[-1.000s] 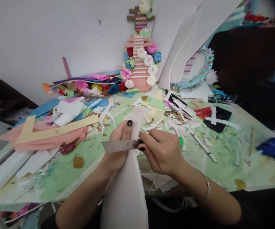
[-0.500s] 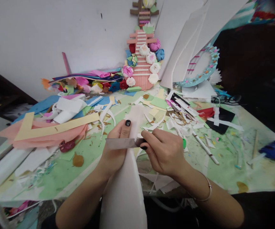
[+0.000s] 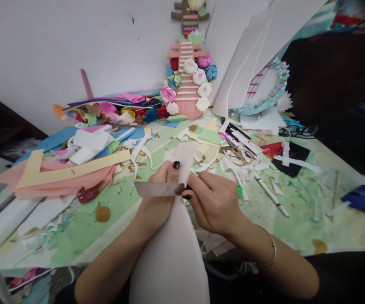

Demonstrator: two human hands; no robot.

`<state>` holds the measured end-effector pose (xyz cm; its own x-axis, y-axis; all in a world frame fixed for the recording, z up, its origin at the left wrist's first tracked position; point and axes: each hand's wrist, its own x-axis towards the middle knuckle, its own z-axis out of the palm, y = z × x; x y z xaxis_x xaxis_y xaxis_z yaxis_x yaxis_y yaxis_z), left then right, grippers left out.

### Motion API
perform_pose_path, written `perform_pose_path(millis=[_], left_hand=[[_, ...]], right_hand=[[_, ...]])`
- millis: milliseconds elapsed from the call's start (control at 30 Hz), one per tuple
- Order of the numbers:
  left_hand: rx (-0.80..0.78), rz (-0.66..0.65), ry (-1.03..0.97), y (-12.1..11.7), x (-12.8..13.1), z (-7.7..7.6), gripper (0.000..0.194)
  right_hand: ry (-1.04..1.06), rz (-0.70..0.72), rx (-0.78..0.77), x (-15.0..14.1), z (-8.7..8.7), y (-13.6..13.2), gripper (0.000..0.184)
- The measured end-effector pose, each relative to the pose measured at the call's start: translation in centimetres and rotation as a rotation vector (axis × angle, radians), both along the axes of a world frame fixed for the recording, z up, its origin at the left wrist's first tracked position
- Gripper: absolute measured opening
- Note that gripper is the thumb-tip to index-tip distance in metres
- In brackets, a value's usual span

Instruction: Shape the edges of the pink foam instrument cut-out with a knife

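A long white foam piece (image 3: 170,257) with a rounded wide end near my body and a narrow neck (image 3: 185,158) points away from me over the table's front edge. My left hand (image 3: 160,207) is closed around the neck, its thumb lying on top. In my right hand (image 3: 216,202) is a knife (image 3: 159,189), gripped by its short dark handle. Its broad flat blade points left across the neck, passing over my left hand near the base of the thumb. Whether the edge touches the foam I cannot tell. The knife's handle is mostly hidden by my fingers.
White offcuts (image 3: 143,152), scissors (image 3: 241,157) and a white stick (image 3: 271,195) litter the green-covered table (image 3: 106,236). A pink lute-shaped craft (image 3: 187,95) with paper flowers leans on the wall. Salmon paper (image 3: 71,181) lies left; a blue glue gun (image 3: 364,202) lies right.
The knife has shifted slightly left across the neck, with my right hand following. The wide end of the foam piece has swung a little to the right and shows more of its face.
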<state>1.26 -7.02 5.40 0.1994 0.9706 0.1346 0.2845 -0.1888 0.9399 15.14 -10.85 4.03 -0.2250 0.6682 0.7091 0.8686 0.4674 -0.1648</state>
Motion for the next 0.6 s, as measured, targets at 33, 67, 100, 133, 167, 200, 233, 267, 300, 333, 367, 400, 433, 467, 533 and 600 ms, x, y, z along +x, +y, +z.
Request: perform_pose_path(millis=[33,67,100,133,167,200,233,267,300,333,367,400,433,467,533,600], left_hand=[[0.002,-0.008,0.010,-0.06,0.09,-0.11,0.038],[0.001,-0.012,0.011,-0.13,0.15,-0.17,0.038],[-0.001,-0.014,0.001,-0.20,0.18,-0.19,0.037],[-0.003,-0.021,-0.013,-0.26,0.18,-0.16,0.037],[-0.005,-0.028,-0.027,-0.31,0.15,-0.11,0.037],[-0.006,-0.034,-0.039,-0.34,0.12,-0.04,0.037],[-0.008,-0.040,-0.051,-0.38,0.07,0.04,0.038],[-0.010,-0.044,-0.058,-0.40,0.02,0.10,0.038],[-0.013,-0.041,-0.064,-0.43,-0.02,0.16,0.039],[-0.022,-0.035,-0.071,-0.47,-0.07,0.21,0.039],[-0.037,-0.027,-0.080,-0.51,-0.11,0.25,0.039],[-0.059,-0.021,-0.090,-0.55,-0.16,0.29,0.039],[-0.081,-0.018,-0.100,-0.60,-0.20,0.34,0.040],[-0.098,-0.016,-0.106,-0.65,-0.23,0.40,0.040],[-0.106,-0.014,-0.111,-0.72,-0.31,0.54,0.040],[-0.092,-0.004,-0.115,-0.73,-0.42,0.68,0.039]], right_hand=[[-0.002,-0.003,0.006,-0.10,0.04,-0.06,0.045],[-0.001,-0.005,0.010,-0.17,0.08,-0.11,0.045],[0.002,-0.006,0.014,-0.21,0.12,-0.16,0.044],[0.006,-0.005,0.015,-0.22,0.14,-0.20,0.044],[0.008,-0.001,0.011,-0.20,0.15,-0.23,0.044],[0.010,0.001,0.008,-0.16,0.15,-0.24,0.044],[0.012,0.003,0.005,-0.11,0.14,-0.25,0.044],[0.015,0.006,0.002,-0.05,0.12,-0.26,0.043],[0.019,0.007,0.003,-0.01,0.09,-0.26,0.043],[0.022,0.007,0.007,0.02,0.07,-0.26,0.043],[0.025,0.004,0.011,0.04,0.04,-0.27,0.043],[0.026,0.000,0.016,0.04,0.02,-0.27,0.044],[0.025,-0.003,0.019,0.02,0.01,-0.27,0.044],[0.024,-0.006,0.021,0.00,-0.01,-0.26,0.045],[0.021,-0.007,0.025,-0.03,-0.05,-0.24,0.045],[0.024,-0.006,0.025,-0.01,-0.08,-0.20,0.045]])
